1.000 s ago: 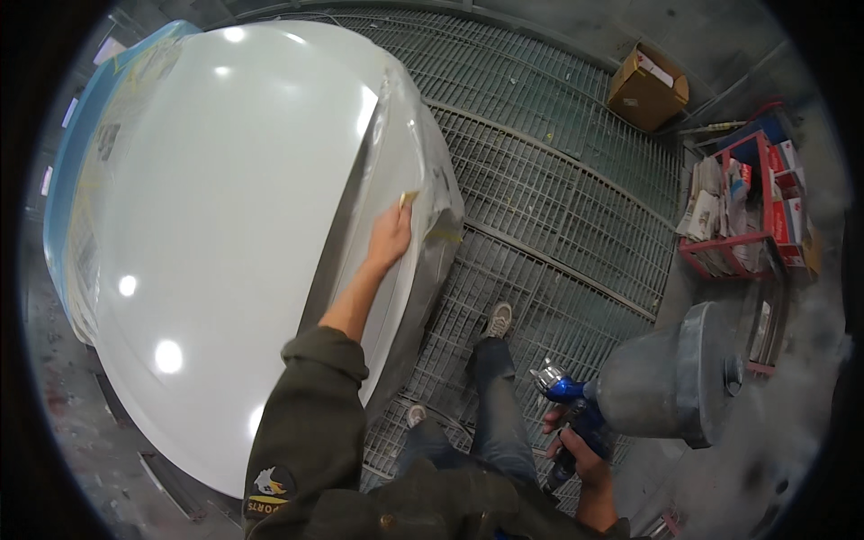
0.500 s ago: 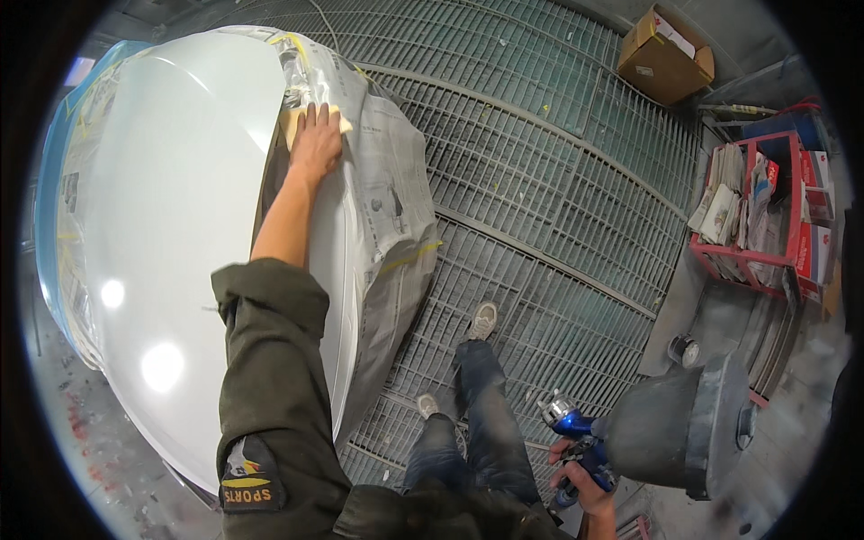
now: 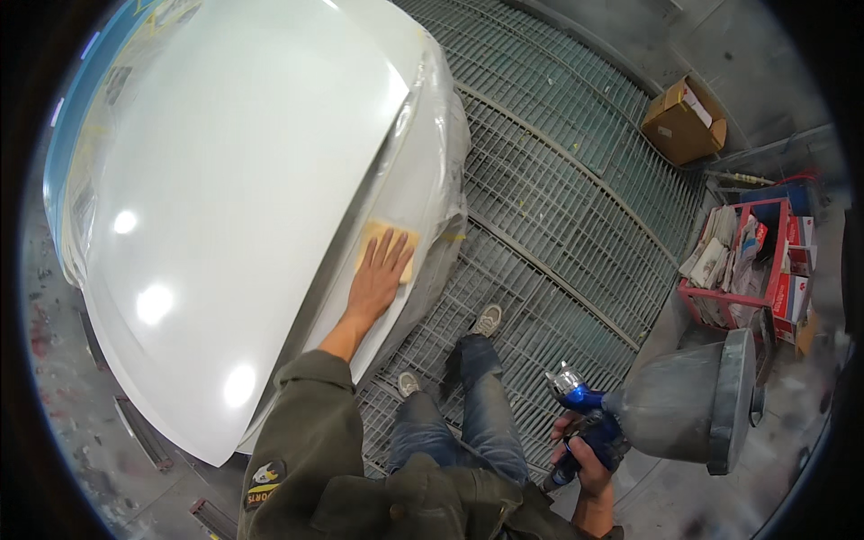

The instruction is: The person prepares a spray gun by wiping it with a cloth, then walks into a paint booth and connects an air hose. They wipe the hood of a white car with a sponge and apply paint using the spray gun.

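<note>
My left hand (image 3: 381,268) lies flat with fingers stretched on a pale yellow cloth (image 3: 406,247), pressing it on the narrow white side panel right of a large white vehicle panel (image 3: 216,171) with glossy highlights. Translucent plastic sheeting (image 3: 441,144) covers that panel's outer side; blue covering and yellow tape edge the far left. My right hand (image 3: 580,459) is closed round the handle of a blue and silver spray gun (image 3: 576,390), which carries a large grey cup (image 3: 677,396). The gun points up and left, apart from the panels.
I stand on a metal grate floor (image 3: 549,180), feet beside the vehicle's right side. A cardboard box (image 3: 677,124) sits by the wall at the upper right. Below it a red rack (image 3: 733,261) holds stacked paper and red and white boxes. A metal strip (image 3: 142,434) lies at the lower left.
My left hand and cloth slid up toward the panel's far end half a second ago, and now are back nearer me. My right hand keeps the gun, with little movement. The view has shifted slightly.
</note>
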A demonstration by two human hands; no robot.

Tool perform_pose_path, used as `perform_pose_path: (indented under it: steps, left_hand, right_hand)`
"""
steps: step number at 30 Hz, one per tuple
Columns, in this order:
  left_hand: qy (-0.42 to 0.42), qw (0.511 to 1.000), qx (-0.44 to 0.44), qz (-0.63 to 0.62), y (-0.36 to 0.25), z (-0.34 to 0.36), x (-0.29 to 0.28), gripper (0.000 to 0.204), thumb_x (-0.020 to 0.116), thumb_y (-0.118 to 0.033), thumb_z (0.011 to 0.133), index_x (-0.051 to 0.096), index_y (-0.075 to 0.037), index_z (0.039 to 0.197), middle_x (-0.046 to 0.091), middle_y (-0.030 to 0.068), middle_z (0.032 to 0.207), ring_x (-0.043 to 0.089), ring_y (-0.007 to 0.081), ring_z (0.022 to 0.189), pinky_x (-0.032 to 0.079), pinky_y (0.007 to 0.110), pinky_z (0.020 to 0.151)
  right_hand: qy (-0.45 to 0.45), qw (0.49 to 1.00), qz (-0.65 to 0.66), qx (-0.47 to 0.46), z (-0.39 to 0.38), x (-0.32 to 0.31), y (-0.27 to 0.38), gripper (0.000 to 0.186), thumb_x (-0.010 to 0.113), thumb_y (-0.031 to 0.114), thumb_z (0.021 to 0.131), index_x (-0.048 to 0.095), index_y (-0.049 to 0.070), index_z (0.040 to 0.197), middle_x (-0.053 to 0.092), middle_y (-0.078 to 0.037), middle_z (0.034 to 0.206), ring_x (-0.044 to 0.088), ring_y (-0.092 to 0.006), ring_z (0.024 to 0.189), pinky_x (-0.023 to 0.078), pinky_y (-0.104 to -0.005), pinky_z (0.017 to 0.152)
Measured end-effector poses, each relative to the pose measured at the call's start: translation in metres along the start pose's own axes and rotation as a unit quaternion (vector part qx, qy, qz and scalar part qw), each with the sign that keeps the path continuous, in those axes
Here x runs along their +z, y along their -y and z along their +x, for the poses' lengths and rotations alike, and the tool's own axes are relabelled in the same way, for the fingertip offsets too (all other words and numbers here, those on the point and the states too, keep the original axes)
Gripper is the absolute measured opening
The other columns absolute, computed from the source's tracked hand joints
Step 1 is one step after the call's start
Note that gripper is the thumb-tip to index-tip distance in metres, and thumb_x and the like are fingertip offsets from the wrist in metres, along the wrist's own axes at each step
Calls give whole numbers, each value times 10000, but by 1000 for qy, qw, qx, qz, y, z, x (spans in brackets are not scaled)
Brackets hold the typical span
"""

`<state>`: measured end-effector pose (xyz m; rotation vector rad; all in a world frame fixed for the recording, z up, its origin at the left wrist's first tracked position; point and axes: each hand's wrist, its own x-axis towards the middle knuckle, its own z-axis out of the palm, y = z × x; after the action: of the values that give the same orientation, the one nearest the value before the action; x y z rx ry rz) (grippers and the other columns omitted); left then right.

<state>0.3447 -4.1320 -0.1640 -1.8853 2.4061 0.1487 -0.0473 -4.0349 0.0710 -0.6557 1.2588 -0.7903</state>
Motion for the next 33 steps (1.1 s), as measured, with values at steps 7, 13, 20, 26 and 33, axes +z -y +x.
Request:
perform_pose_path:
  steps: [7,13,20,26,33]
  left_hand:
    - [9,1000,3,-19,6,-224,17,630,493,-37,856,404,-126,1474,261,70,1601,163,308,1499,153,505,1215]
    - [57,997,-40,-43,24,-425,31,631,527,-55,832,443,-149,1450,277,47,1595,175,295,1496,142,502,1223]
    - [101,929,-338,-112,-3,-640,34,556,595,-133,880,463,-99,1419,425,130,1483,301,314,1429,238,496,1186]
    - [-235,153,-515,-810,-95,-628,9,449,474,-315,1031,458,-32,1379,574,130,1305,597,291,1159,478,479,1005]
    - [-381,27,-217,-898,-182,-441,-155,485,463,-343,1031,428,-43,1411,506,131,1418,482,325,1314,365,526,1114]
  right_hand:
    - [70,991,-67,-89,-81,48,-62,547,610,58,864,390,-29,1357,605,-203,1056,629,-257,871,573,-316,618]
    - [104,982,-95,-124,-144,87,-94,676,635,83,876,301,-3,1457,603,-182,1030,616,-224,852,560,-303,593]
    - [183,961,-136,-156,-189,118,-81,501,608,51,903,421,-40,1359,621,-167,1042,619,-208,869,568,-300,601]
    - [293,931,-155,-153,-181,127,-56,272,616,59,891,582,-66,1130,635,-167,1047,627,-195,875,565,-302,571]
    - [353,900,-170,-192,-158,43,-31,442,593,54,895,485,-57,1309,621,-217,1148,651,-245,948,582,-316,590]
